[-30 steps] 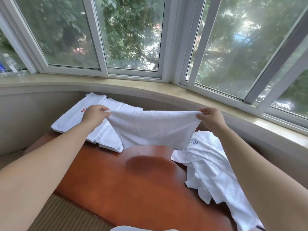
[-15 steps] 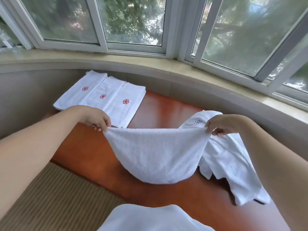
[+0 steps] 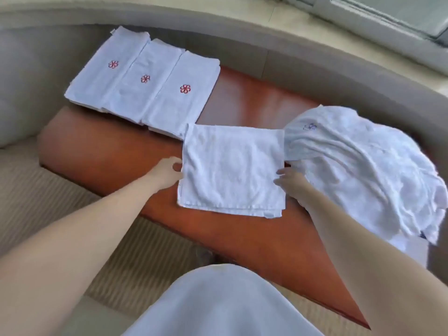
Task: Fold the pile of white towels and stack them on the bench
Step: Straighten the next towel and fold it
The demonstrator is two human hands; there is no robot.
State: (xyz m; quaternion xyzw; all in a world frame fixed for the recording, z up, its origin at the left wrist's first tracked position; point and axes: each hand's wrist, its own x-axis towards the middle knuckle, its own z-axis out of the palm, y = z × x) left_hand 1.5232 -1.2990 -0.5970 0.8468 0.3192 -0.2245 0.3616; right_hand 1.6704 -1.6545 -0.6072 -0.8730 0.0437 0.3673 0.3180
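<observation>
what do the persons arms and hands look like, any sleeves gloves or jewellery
Both forearms are bare as far as the frame shows: no sleeves in view. The left hand and right hand wear no gloves, and no rings, watch or bracelets can be made out, though the picture is slightly blurred. A pale blue-white garment covers the body below.

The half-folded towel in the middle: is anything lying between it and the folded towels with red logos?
Nothing visible. The half-folded towel lies right beside the nearest folded towel, with only bare bench around them.
</observation>
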